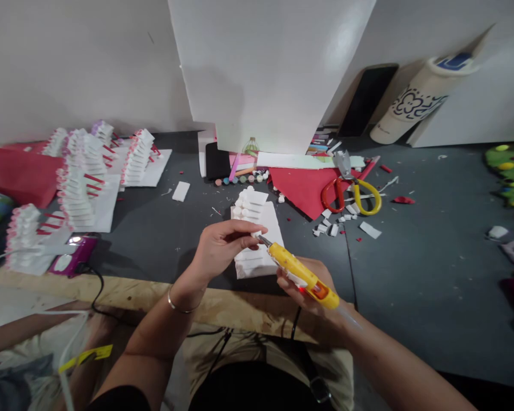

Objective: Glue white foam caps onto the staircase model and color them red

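Gluing, apparently: yellow glue gun (297,268) gripped by right hand (324,270), nozzle (264,241) directed at small white piece (257,234) pinched in left hand (216,245) above white board (274,227); careful placement seemingly required next.

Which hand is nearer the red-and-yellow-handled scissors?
Right. The right hand, gripping the yellow glue gun, is on the person's side of the scissors, slightly to their left. The left hand, pinching a small white piece, is farther left.
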`<control>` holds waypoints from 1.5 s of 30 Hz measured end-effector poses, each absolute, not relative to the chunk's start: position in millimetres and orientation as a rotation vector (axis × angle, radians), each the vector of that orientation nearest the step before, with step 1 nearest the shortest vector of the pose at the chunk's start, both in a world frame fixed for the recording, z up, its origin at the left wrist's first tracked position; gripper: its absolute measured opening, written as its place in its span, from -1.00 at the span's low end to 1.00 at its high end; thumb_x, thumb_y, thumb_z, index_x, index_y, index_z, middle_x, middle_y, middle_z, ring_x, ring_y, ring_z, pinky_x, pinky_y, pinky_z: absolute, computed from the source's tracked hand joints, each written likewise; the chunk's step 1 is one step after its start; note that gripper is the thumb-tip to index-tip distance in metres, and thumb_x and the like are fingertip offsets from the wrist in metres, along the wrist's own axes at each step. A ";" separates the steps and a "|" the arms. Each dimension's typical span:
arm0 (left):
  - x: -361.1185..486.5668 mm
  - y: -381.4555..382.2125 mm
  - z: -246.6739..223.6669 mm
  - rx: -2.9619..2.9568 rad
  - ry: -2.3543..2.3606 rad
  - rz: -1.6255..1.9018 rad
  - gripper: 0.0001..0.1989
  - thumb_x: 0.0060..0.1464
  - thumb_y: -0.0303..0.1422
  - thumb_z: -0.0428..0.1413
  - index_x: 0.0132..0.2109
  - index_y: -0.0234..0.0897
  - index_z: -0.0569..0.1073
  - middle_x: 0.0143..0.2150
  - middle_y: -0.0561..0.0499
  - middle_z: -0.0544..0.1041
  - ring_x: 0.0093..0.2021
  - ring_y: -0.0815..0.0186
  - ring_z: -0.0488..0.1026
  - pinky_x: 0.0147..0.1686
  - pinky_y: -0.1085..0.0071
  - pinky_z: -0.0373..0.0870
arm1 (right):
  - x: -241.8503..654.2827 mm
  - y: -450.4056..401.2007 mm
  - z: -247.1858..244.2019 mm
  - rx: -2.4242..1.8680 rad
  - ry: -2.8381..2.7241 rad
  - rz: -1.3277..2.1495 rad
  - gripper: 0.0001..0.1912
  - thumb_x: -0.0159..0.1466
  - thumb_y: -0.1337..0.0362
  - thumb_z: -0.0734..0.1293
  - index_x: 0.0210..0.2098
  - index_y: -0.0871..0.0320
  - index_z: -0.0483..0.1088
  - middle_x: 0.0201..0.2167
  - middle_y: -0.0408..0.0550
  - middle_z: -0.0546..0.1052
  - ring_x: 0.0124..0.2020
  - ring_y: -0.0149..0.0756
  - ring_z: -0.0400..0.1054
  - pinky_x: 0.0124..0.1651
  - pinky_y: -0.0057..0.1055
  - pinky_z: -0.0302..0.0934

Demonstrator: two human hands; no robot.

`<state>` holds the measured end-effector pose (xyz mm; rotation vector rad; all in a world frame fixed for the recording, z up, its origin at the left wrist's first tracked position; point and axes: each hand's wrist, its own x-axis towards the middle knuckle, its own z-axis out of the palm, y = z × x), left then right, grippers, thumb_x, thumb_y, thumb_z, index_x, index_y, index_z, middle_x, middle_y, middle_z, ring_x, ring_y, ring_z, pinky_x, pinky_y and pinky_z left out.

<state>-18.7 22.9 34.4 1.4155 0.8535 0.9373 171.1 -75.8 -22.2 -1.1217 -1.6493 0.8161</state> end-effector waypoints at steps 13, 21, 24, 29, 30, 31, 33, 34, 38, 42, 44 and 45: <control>-19.4 26.6 35.5 1.381 0.875 0.908 -0.80 -0.03 -0.35 0.38 -0.21 -0.24 0.60 -0.25 -0.06 0.71 -0.34 0.31 0.64 -0.34 0.42 0.65 | 172.3 -76.5 -21.9 -1.192 -1.730 0.694 -0.66 0.33 0.20 0.34 -0.56 0.11 0.30 -0.67 -0.20 0.39 -0.68 -0.46 0.23 -0.56 -0.49 0.09; -18.5 25.7 37.3 1.353 0.841 0.883 -0.81 -0.04 -0.34 0.40 -0.27 -0.27 0.60 -0.25 -0.07 0.71 -0.39 0.33 0.62 -0.35 0.41 0.62 | 173.1 -76.4 -25.3 -1.207 -1.742 0.653 -0.59 0.33 0.16 0.36 -0.60 0.13 0.30 -0.70 -0.19 0.39 -0.70 -0.46 0.22 -0.56 -0.49 0.05; -17.9 26.1 38.9 1.354 0.859 0.872 -0.79 -0.04 -0.30 0.41 -0.27 -0.27 0.60 -0.25 -0.08 0.70 -0.39 0.32 0.62 -0.36 0.40 0.62 | 173.8 -76.6 -23.4 -1.225 -1.758 0.669 -0.59 0.34 0.15 0.36 -0.60 0.13 0.32 -0.69 -0.19 0.41 -0.69 -0.48 0.24 -0.54 -0.51 0.07; -18.5 28.9 35.0 1.363 0.873 0.914 -0.77 -0.11 -0.30 0.44 -0.30 -0.25 0.62 -0.28 -0.03 0.66 -0.40 0.39 0.55 -0.41 0.49 0.55 | 174.2 -76.7 -19.2 -1.246 -1.726 0.734 -0.62 0.35 0.13 0.35 -0.56 0.12 0.35 -0.66 -0.17 0.44 -0.65 -0.44 0.30 -0.53 -0.50 0.14; -18.7 29.4 33.4 1.356 0.880 0.917 -0.76 -0.13 -0.28 0.45 -0.30 -0.25 0.63 -0.30 -0.02 0.65 -0.41 0.40 0.53 -0.43 0.49 0.53 | 174.0 -76.6 -18.9 -1.220 -1.725 0.728 -0.63 0.35 0.14 0.35 -0.56 0.12 0.35 -0.66 -0.17 0.44 -0.65 -0.43 0.30 -0.54 -0.49 0.15; -18.9 29.7 31.7 1.346 0.888 0.914 -0.74 -0.14 -0.26 0.46 -0.30 -0.24 0.62 -0.32 -0.01 0.63 -0.43 0.40 0.51 -0.46 0.49 0.51 | 173.6 -76.5 -18.9 -1.188 -1.727 0.716 -0.64 0.35 0.16 0.34 -0.56 0.12 0.36 -0.66 -0.17 0.44 -0.65 -0.43 0.30 -0.54 -0.49 0.15; -19.1 29.9 28.8 1.323 0.903 0.896 -0.70 -0.16 -0.21 0.46 -0.29 -0.24 0.62 -0.35 0.00 0.61 -0.45 0.40 0.48 -0.49 0.49 0.47 | 172.6 -76.5 -19.9 -1.162 -1.735 0.708 -0.63 0.36 0.17 0.34 -0.56 0.12 0.36 -0.65 -0.18 0.44 -0.64 -0.44 0.29 -0.53 -0.49 0.15; -19.2 29.9 27.7 1.316 0.909 0.890 -0.69 -0.16 -0.19 0.46 -0.28 -0.24 0.62 -0.35 0.00 0.60 -0.45 0.41 0.47 -0.50 0.49 0.45 | 172.1 -76.6 -20.8 -1.176 -1.736 0.720 -0.63 0.36 0.16 0.34 -0.56 0.12 0.36 -0.65 -0.18 0.44 -0.64 -0.45 0.29 -0.53 -0.49 0.14; -20.3 31.4 26.7 1.336 0.911 0.975 -0.70 -0.19 -0.23 0.48 -0.33 -0.24 0.61 -0.32 0.00 0.60 -0.36 0.38 0.50 -0.38 0.48 0.48 | 171.5 -76.8 -24.0 -1.273 -1.683 0.740 -0.59 0.38 0.06 0.31 -0.55 0.12 0.35 -0.64 -0.18 0.42 -0.62 -0.44 0.27 -0.52 -0.47 0.12; -25.6 38.2 32.5 1.293 0.928 1.075 -0.71 -0.13 -0.23 0.46 -0.33 -0.24 0.56 -0.31 -0.01 0.62 -0.41 0.42 0.46 -0.43 0.50 0.42 | 174.7 -76.0 -20.3 -1.266 -1.665 0.683 -0.54 0.42 0.04 0.27 -0.55 0.11 0.32 -0.64 -0.16 0.42 -0.61 -0.41 0.29 -0.50 -0.46 0.15; -29.6 44.1 37.5 1.293 0.970 1.083 -0.71 -0.09 -0.24 0.44 -0.31 -0.25 0.54 -0.30 -0.02 0.62 -0.45 0.43 0.45 -0.46 0.49 0.40 | 176.5 -75.7 -17.0 -1.262 -1.658 0.674 -0.54 0.44 0.05 0.26 -0.55 0.11 0.30 -0.64 -0.16 0.42 -0.61 -0.40 0.30 -0.50 -0.46 0.16; -31.5 47.8 40.1 1.312 0.992 1.084 -0.72 -0.07 -0.25 0.42 -0.29 -0.25 0.52 -0.30 -0.01 0.62 -0.45 0.43 0.45 -0.45 0.48 0.41 | 177.2 -75.6 -15.5 -1.255 -1.654 0.677 -0.54 0.44 0.06 0.25 -0.55 0.10 0.30 -0.63 -0.16 0.43 -0.61 -0.40 0.31 -0.50 -0.46 0.17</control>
